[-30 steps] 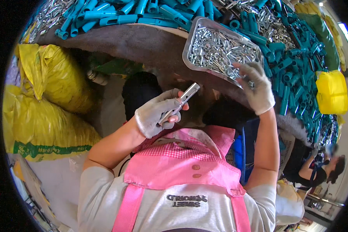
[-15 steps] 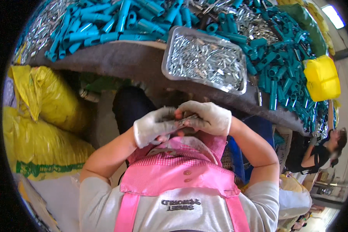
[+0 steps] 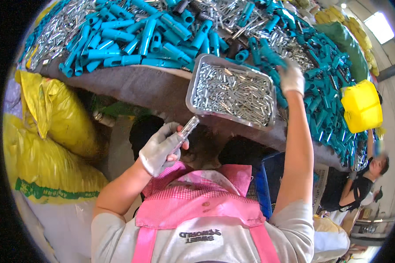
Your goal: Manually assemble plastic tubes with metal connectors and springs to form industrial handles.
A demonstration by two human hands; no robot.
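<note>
A cloth-covered table (image 3: 131, 85) heaped with teal tubes (image 3: 147, 37) curves across the view, a shallow tray (image 3: 192, 83) of silver pins (image 3: 232, 90) at its near edge. The left hand (image 3: 164, 147) wraps a silver tube (image 3: 189, 127) near the tray's corner. The right hand (image 3: 292, 79), over the teal pile, is too blurred to tell if it pinches anything. This seems a picking step, calling for a clean single grasp. Dark lettering marks the shirt (image 3: 199, 236); a yellow sack (image 3: 52, 158) bears green print.

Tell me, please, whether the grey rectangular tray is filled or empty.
Filled: small silvery metal pieces spread across the grey rectangular tray, though their depth is unclear.
</note>
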